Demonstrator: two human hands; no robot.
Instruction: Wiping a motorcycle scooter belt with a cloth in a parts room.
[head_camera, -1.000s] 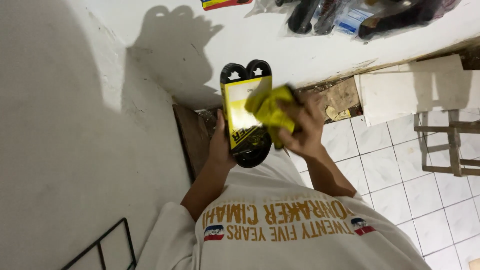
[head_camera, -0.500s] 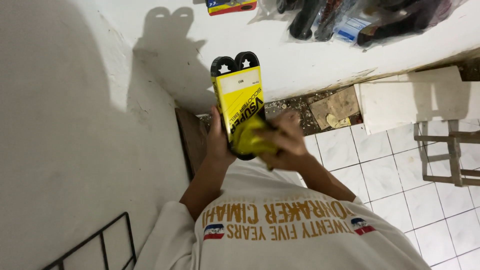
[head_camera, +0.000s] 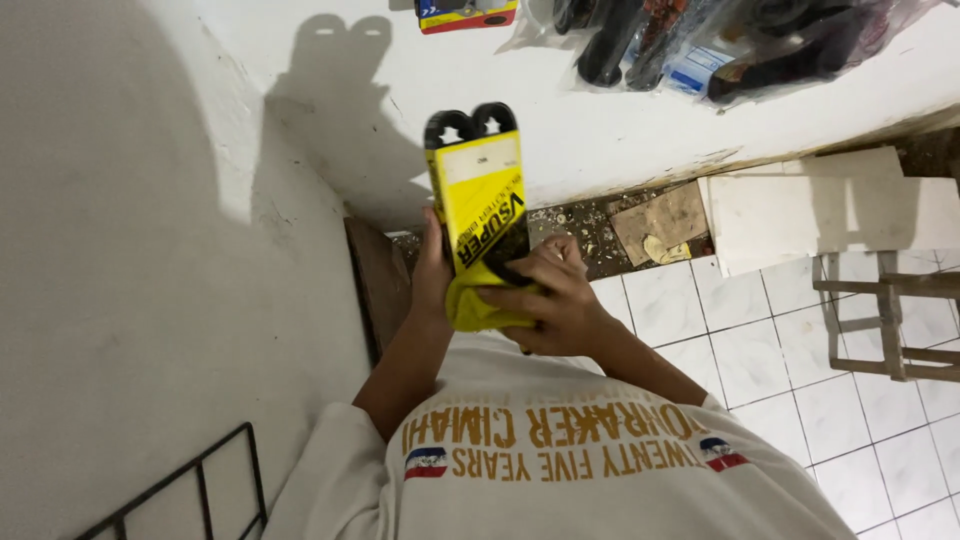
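Yellow cardboard sleeve (head_camera: 478, 205), upright, wrapped round a folded black rubber belt (head_camera: 470, 122) whose two loops stick out at the top. Held in front of the person's chest, close to the white wall (head_camera: 120, 260).

Left hand (head_camera: 432, 268): closed around the back edge of the sleeve, low down; only the thumb side shows, the fingers are hidden behind the card.

Right hand (head_camera: 548, 300): fingers curled and pressed together over a crumpled yellow cloth (head_camera: 480, 305), which it holds against the bottom of the sleeve. The cloth covers the sleeve's lower end.

White T-shirt (head_camera: 560, 470), with gold lettering and two small flag patches, fills the lower middle of the view and hides everything beneath the arms.

Surroundings:
- Black wire rack (head_camera: 190, 490), bottom left, against the wall.
- Dark wooden board (head_camera: 375, 285), leaning at the foot of the wall just behind the left forearm.
- White floor tiles (head_camera: 780, 350), to the right.
- Strip of bare, rubble-strewn ground (head_camera: 590, 225) between tiles and far wall, with a scrap of brown cardboard (head_camera: 660, 220) lying on it.
- White slab (head_camera: 810, 205), flat, beside the cardboard.
- Wooden frame (head_camera: 885, 320), far right, partly cut off by the edge.
- Bagged dark parts (head_camera: 720, 40) in clear plastic, hanging on the far wall at top.
- Small red and yellow package (head_camera: 468, 14), top edge, mostly out of view.
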